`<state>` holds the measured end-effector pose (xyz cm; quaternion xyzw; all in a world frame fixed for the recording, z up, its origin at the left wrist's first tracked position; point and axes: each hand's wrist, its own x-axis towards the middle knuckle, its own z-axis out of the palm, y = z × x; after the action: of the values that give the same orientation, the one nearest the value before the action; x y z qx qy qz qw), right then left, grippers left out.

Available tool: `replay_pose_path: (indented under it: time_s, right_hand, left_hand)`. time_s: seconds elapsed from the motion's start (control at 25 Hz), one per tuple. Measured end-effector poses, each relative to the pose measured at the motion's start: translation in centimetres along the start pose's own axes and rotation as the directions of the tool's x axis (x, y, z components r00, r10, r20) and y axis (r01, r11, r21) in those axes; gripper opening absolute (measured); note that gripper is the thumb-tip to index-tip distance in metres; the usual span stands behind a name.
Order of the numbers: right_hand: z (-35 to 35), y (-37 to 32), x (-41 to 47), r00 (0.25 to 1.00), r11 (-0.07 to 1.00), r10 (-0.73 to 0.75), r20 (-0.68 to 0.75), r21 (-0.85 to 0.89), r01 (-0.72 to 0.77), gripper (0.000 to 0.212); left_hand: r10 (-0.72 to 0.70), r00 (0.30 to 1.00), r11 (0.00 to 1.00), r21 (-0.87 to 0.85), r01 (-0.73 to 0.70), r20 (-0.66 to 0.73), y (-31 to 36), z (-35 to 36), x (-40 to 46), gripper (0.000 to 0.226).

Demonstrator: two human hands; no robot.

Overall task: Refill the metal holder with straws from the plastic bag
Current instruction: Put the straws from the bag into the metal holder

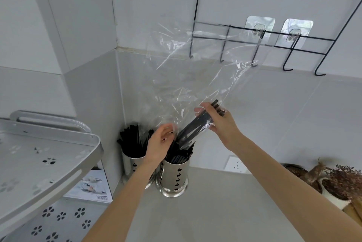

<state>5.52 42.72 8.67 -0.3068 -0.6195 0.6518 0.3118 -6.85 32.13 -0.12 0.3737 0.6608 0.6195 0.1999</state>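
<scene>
A clear plastic bag (188, 73) hangs in the air above two metal holders. My right hand (219, 122) grips the bag's lower part around a bundle of black straws (197, 126) that slants down toward the nearer metal holder (175, 179). That holder has apple-shaped cut-outs and is full of black straws. My left hand (160, 143) pinches the bag's lower edge just above the holder's mouth. A second metal holder (130, 165) with black straws stands behind and to the left, in the corner.
A grey perforated shelf rack (49, 159) juts out at left with a white box (92, 189) under it. Black wire hooks (254, 46) hang on the wall. A potted dried plant (337, 187) sits at right. A wall socket (235, 164) is behind my right arm.
</scene>
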Motion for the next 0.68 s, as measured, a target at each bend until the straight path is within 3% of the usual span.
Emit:
replay_pose_path:
  time_s: [0.2,0.36,0.52,0.68]
  right_hand:
    - [-0.1,-0.3,0.7,0.999,1.0,-0.011,-0.037,0.019,0.011,0.013]
    - [0.0,0.0,1.2,1.0,1.0,-0.011,-0.015,-0.005,0.011,0.012]
    - [0.5,0.2,1.7,1.0,0.999,-0.024,-0.009,-0.024,0.024,0.027]
    - [0.8,0.0,1.7,1.0,1.0,-0.011,-0.029,-0.008,0.011,0.017]
  left_hand:
    - [-0.021,0.986,0.998,0.07,0.009,0.167,0.1,0.1,0.5,0.047]
    - [-0.039,0.963,0.979,0.204,-0.017,0.267,-0.2,-0.1,1.1,0.046]
    - [-0.034,0.939,0.942,0.325,-0.084,0.341,0.0,-0.2,1.4,0.045]
    - [-0.122,0.919,0.862,0.5,-0.09,0.375,-0.6,-0.3,1.2,0.053]
